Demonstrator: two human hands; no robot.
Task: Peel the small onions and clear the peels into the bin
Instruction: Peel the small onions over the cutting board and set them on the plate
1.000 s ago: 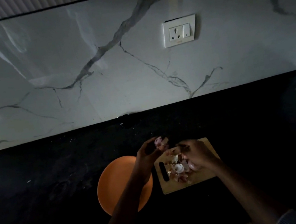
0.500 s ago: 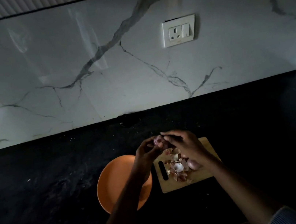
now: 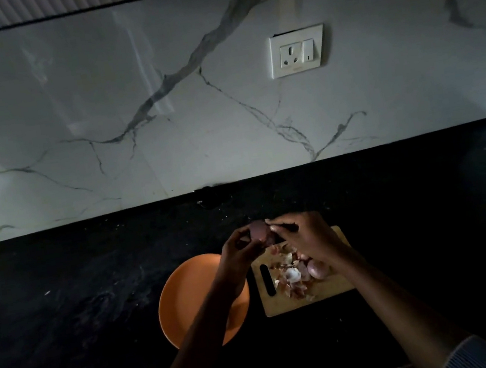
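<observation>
My left hand [image 3: 239, 249] grips a small reddish onion [image 3: 258, 232] above the far edge of the wooden cutting board [image 3: 330, 292]. My right hand [image 3: 306, 234] meets it from the right, fingertips pinching at the onion's top. On the board lies a heap of onion peels [image 3: 291, 283], and a small onion [image 3: 317, 268] rests beside my right wrist. An orange plate [image 3: 189, 299] sits left of the board, partly under my left forearm.
The black stone counter [image 3: 79, 302] runs to a marble backsplash [image 3: 129, 106] with a wall socket [image 3: 297, 51]. No bin is in view. The scene is dim.
My right hand rose from the board to the onion held in my left hand. Both hands now sit slightly farther from me.
</observation>
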